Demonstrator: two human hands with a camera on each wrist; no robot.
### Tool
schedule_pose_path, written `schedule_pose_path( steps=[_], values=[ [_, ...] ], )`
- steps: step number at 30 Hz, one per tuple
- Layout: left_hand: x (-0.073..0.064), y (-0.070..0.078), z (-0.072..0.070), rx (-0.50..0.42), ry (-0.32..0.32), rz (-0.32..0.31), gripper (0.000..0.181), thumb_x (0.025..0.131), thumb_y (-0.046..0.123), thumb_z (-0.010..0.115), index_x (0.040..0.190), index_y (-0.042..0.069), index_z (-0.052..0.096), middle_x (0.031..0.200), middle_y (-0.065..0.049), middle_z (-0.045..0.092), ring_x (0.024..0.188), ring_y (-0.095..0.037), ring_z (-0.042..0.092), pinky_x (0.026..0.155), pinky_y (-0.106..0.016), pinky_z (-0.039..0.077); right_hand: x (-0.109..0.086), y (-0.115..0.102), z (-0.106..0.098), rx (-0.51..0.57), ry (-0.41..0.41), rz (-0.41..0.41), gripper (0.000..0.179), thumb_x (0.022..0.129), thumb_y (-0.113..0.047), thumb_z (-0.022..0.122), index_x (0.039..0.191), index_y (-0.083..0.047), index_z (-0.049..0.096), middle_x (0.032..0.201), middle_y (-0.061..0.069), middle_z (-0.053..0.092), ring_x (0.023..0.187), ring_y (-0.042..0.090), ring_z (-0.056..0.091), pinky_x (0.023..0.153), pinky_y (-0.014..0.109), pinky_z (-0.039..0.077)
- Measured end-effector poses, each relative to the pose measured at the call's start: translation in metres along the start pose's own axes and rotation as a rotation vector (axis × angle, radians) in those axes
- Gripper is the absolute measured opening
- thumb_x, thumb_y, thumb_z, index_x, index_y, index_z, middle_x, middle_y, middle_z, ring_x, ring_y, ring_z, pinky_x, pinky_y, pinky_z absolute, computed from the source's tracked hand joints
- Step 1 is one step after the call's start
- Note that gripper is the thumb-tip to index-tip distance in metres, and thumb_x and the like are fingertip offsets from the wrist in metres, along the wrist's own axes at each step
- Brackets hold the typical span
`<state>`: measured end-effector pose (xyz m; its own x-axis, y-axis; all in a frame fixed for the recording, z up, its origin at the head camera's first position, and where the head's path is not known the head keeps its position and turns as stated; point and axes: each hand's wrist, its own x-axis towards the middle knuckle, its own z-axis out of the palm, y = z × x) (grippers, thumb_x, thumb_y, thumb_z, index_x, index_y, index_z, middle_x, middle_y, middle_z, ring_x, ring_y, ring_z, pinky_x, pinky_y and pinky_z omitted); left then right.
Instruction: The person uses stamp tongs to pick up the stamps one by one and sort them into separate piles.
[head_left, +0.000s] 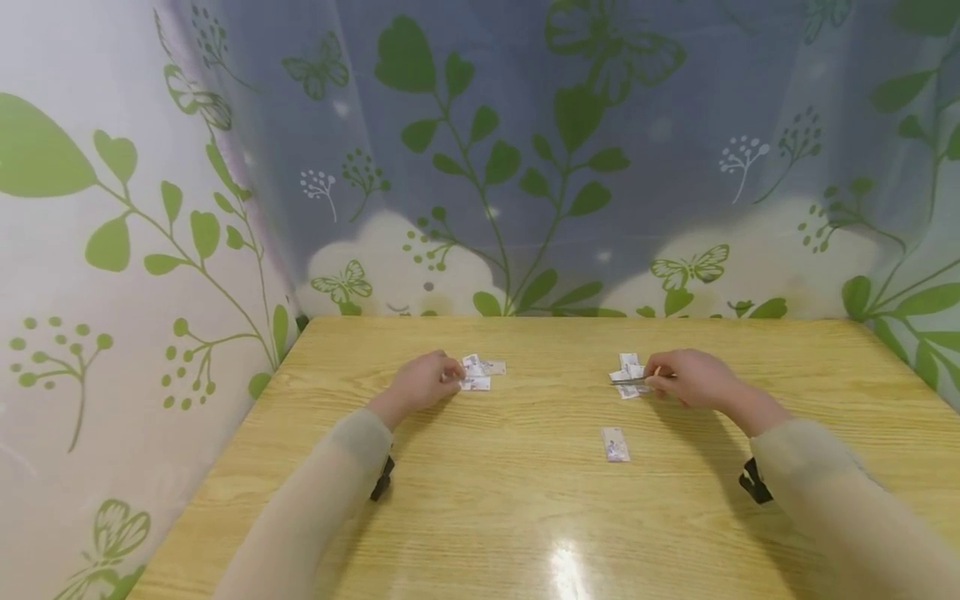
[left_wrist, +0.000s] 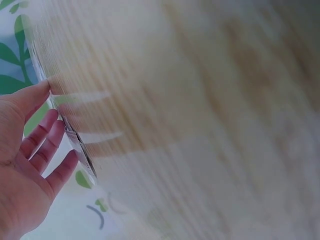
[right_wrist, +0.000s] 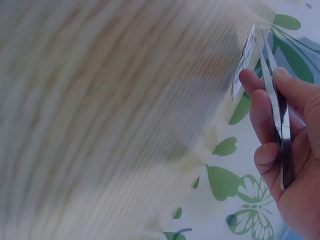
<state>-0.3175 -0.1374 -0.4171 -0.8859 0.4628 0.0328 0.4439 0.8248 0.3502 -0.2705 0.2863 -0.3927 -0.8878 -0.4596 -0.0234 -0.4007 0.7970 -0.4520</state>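
right hand [head_left: 690,379] has tweezers [right_wrist: 276,110] pinched, long axis running sideways, tips above the right cards [head_left: 630,368] just left of it; left hand [head_left: 422,380] relaxed, left cards [head_left: 476,383] just to its right

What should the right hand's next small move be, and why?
Probably lower and squeeze the tweezers onto the right-hand pile of paper slips: the right hand holds them over it, tips apart, with no slip visible between them.
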Motion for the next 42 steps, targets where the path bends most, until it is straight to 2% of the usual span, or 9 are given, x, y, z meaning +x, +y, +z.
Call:
schedule_pose_path(
  steps=[8,13,21,29,35,42],
  values=[
    [-0.003,0.000,0.000,-0.035,0.008,0.026,0.016,0.089,0.012,0.067,0.104,0.008,0.070,0.094,-0.001,0.061,0.089,-0.019,0.061,0.082,-0.037,0.050,0.005,-0.003,0.000,0.023,0.002,0.064,0.016,0.100,-0.013,0.054,0.107,-0.002,0.062,0.077,0.000,0.064,0.047,0.016,0.049,0.049,0.033,0.043],
    [-0.003,0.001,-0.002,-0.040,0.015,0.019,0.017,0.088,0.013,0.068,0.105,0.009,0.070,0.093,-0.001,0.061,0.089,-0.020,0.060,0.081,-0.037,0.050,0.010,-0.008,0.001,0.028,0.024,0.048,0.016,0.100,-0.016,0.055,0.107,-0.003,0.062,0.077,0.000,0.065,0.047,0.016,0.048,0.048,0.033,0.041],
    [0.000,0.000,0.000,-0.030,-0.005,-0.012,0.019,0.089,0.015,0.069,0.107,0.011,0.070,0.096,0.000,0.062,0.092,-0.019,0.061,0.083,-0.036,0.050,0.038,-0.039,0.017,0.075,0.001,-0.007,0.017,0.101,-0.018,0.054,0.108,-0.005,0.061,0.078,0.001,0.066,0.054,0.017,0.054,0.052,0.032,0.046],
    [0.001,-0.001,0.000,-0.006,-0.006,-0.021,0.024,0.089,0.015,0.068,0.113,0.010,0.069,0.096,-0.001,0.061,0.090,-0.018,0.060,0.080,-0.035,0.050,0.071,-0.079,0.039,0.073,-0.037,-0.058,0.015,0.099,-0.019,0.057,0.106,-0.008,0.064,0.078,0.002,0.066,0.050,0.015,0.053,0.050,0.030,0.047],
    [0.000,0.000,0.000,-0.013,-0.002,-0.013,0.022,0.090,0.016,0.069,0.110,0.009,0.069,0.097,0.000,0.061,0.094,-0.019,0.061,0.084,-0.036,0.050,0.088,-0.095,0.053,0.051,-0.059,-0.076,0.014,0.098,-0.018,0.058,0.104,-0.008,0.066,0.073,-0.001,0.064,0.050,0.012,0.049,0.052,0.030,0.043],
    [0.000,0.000,0.000,-0.002,-0.003,-0.021,0.021,0.089,0.017,0.069,0.109,0.010,0.069,0.097,0.000,0.061,0.094,-0.018,0.060,0.086,-0.035,0.049,0.100,-0.110,0.062,0.061,-0.088,-0.101,0.014,0.099,-0.017,0.058,0.103,-0.006,0.066,0.070,0.001,0.063,0.049,0.011,0.049,0.053,0.029,0.044]
  ],
)
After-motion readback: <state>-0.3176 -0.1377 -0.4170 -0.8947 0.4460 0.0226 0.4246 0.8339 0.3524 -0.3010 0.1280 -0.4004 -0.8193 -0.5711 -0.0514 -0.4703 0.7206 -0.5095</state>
